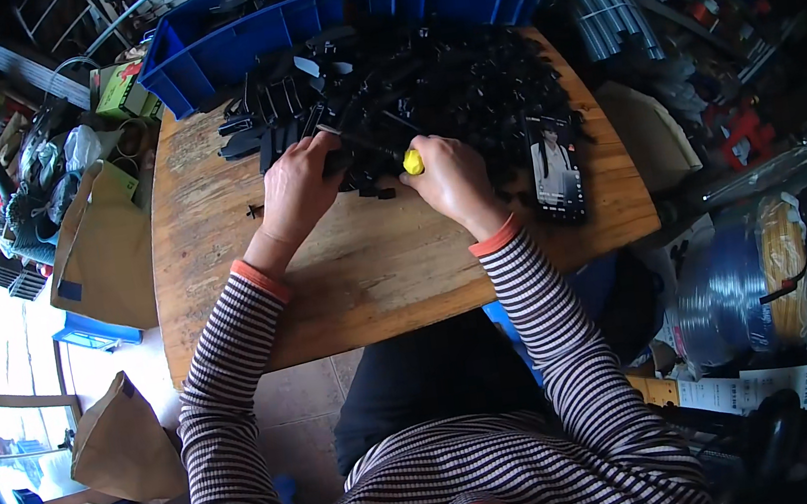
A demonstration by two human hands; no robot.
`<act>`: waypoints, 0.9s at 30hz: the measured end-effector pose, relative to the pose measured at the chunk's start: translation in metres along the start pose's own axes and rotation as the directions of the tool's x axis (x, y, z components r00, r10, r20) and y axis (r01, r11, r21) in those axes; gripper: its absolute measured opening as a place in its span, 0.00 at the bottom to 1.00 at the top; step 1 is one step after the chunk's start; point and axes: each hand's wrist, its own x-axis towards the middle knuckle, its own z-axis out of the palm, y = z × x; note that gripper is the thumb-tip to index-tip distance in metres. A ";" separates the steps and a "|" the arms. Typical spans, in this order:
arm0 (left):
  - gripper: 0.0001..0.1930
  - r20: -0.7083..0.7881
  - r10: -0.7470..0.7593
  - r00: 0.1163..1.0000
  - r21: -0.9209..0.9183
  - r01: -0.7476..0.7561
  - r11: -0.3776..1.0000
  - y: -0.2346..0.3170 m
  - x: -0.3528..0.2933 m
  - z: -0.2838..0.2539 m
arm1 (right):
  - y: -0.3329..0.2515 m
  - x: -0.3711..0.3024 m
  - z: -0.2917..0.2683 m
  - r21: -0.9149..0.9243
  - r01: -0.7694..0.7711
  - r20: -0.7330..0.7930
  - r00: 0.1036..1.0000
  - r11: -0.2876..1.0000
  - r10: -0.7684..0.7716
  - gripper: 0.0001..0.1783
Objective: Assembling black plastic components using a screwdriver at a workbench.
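The person's right hand (452, 177) is curled into a loose fist around a yellow handle (414, 161). One end of the handle pokes out between the thumb and the bent fingers, on the side that faces the other hand. The rest is hidden inside the fist.

The left hand (297, 186) is bent too, with a dark piece (336, 162) tucked between the thumb and the fingers. The piece is so dark that its shape is hard to tell. The two hands are near each other but do not touch.

Just past the fingers, a big messy pile of black parts (462, 73) sits on the wooden table (386, 274). Two blue bins (242, 45) stand behind the pile. A phone (556, 173) with a lit screen is to the right of the right hand.
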 end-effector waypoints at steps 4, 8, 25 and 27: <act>0.15 0.016 -0.083 0.996 -0.024 0.083 0.996 0.000 -0.006 0.007 | -0.006 0.000 -0.001 0.081 0.042 -0.086 0.996 0.996 -0.036 0.13; 0.14 -0.057 0.035 0.998 0.083 -0.030 0.996 0.008 -0.003 0.008 | -0.012 -0.002 -0.010 0.190 0.099 -0.213 0.975 0.977 -0.057 0.12; 0.16 0.294 0.351 0.889 -0.594 -0.118 0.796 0.027 -0.011 -0.004 | -0.009 -0.035 -0.035 0.423 0.083 -0.098 0.994 0.902 -0.045 0.08; 0.17 0.254 0.392 0.884 -0.558 -0.197 0.806 0.030 -0.025 -0.019 | -0.013 -0.038 -0.036 0.402 0.030 -0.041 0.999 0.915 -0.015 0.07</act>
